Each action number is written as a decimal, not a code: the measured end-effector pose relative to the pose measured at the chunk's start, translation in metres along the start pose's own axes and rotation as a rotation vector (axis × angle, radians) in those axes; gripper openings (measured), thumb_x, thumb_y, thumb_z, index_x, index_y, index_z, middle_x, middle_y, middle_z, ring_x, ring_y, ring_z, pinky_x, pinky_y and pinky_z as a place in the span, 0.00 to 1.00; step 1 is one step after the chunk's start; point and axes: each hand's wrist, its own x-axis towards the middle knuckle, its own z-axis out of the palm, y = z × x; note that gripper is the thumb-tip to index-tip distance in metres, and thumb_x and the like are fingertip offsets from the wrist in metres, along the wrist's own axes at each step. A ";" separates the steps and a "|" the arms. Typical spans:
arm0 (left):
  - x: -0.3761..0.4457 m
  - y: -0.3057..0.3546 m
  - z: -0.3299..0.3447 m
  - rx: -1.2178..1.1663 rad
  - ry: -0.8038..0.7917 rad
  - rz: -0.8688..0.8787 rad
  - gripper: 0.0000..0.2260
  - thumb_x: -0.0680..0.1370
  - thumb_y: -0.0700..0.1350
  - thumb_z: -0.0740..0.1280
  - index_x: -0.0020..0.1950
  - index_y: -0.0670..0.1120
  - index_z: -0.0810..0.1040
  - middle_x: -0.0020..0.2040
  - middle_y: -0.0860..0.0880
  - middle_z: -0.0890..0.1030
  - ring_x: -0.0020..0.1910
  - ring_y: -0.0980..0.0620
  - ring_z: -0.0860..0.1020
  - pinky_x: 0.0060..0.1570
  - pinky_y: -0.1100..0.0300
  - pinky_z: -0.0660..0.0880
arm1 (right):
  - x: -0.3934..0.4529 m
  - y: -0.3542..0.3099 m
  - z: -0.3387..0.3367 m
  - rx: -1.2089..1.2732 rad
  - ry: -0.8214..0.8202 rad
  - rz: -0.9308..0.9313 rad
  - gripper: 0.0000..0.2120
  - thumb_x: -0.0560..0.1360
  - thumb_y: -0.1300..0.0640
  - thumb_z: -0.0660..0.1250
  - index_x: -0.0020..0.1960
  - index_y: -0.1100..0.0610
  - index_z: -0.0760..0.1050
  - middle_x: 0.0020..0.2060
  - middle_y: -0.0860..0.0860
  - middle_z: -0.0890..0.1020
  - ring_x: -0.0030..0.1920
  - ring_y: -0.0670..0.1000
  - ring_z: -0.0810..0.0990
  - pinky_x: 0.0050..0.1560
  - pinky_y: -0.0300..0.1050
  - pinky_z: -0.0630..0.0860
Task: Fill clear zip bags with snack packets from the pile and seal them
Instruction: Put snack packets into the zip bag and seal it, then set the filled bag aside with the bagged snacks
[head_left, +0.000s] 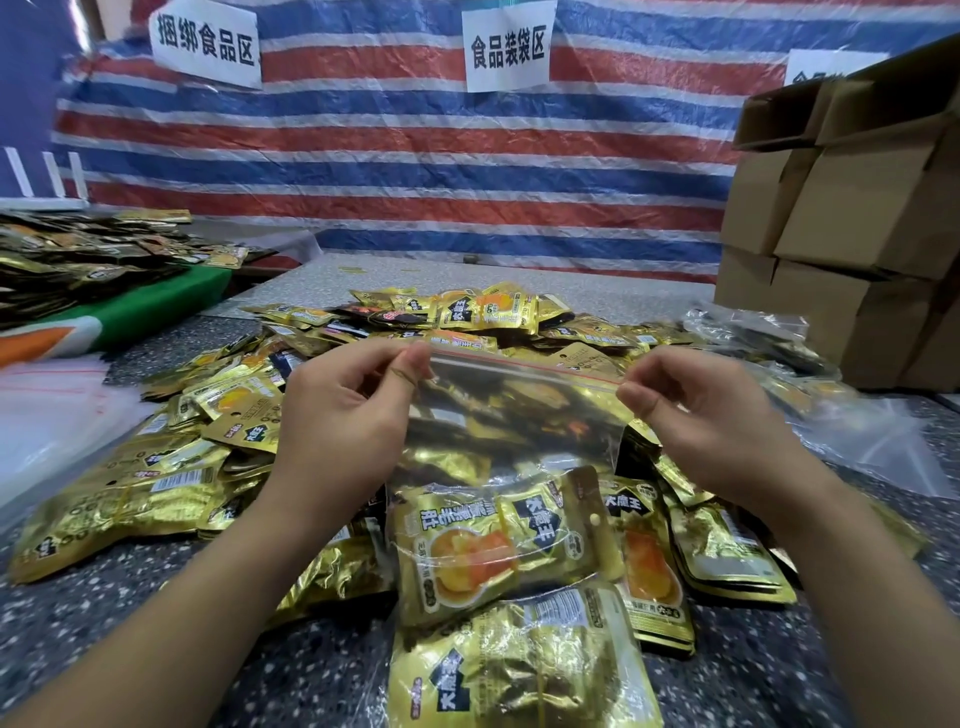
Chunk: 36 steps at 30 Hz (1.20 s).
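A clear zip bag (519, 426) with a red zip line hangs upright in front of me over the pile. My left hand (343, 421) pinches its top left corner. My right hand (696, 415) pinches the top right corner. Gold snack packets (483, 551) fill the lower part of the bag. A wide pile of gold and black snack packets (467, 312) spreads over the speckled table (156, 623) behind and around the bag. More packets (519, 670) lie on the table just below the bag.
Flat clear bags (47, 415) lie at the left. Filled clear bags (758, 332) sit at the right, beside stacked cardboard boxes (852, 234). Another packet heap (88, 254) covers a green-clothed table at far left. A striped tarp wall (415, 156) stands behind.
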 end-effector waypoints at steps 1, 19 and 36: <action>0.000 -0.001 0.000 -0.012 -0.003 -0.010 0.08 0.76 0.54 0.64 0.40 0.56 0.82 0.34 0.58 0.82 0.32 0.59 0.79 0.31 0.66 0.73 | 0.000 -0.001 0.000 0.000 -0.006 -0.010 0.10 0.77 0.61 0.70 0.40 0.47 0.76 0.38 0.41 0.80 0.37 0.41 0.75 0.38 0.32 0.71; -0.001 0.003 0.003 -0.421 -0.303 -0.510 0.17 0.74 0.61 0.61 0.42 0.52 0.85 0.44 0.43 0.86 0.39 0.44 0.85 0.41 0.45 0.82 | 0.003 -0.002 0.024 0.843 -0.091 0.452 0.15 0.75 0.49 0.66 0.50 0.61 0.74 0.43 0.56 0.85 0.45 0.57 0.86 0.44 0.49 0.83; 0.009 -0.003 -0.005 -0.848 -0.151 -0.653 0.25 0.76 0.62 0.56 0.50 0.44 0.82 0.41 0.43 0.85 0.36 0.48 0.84 0.31 0.58 0.80 | -0.014 -0.023 0.043 0.587 -0.804 0.381 0.04 0.73 0.59 0.73 0.46 0.53 0.80 0.43 0.49 0.83 0.47 0.48 0.81 0.54 0.48 0.78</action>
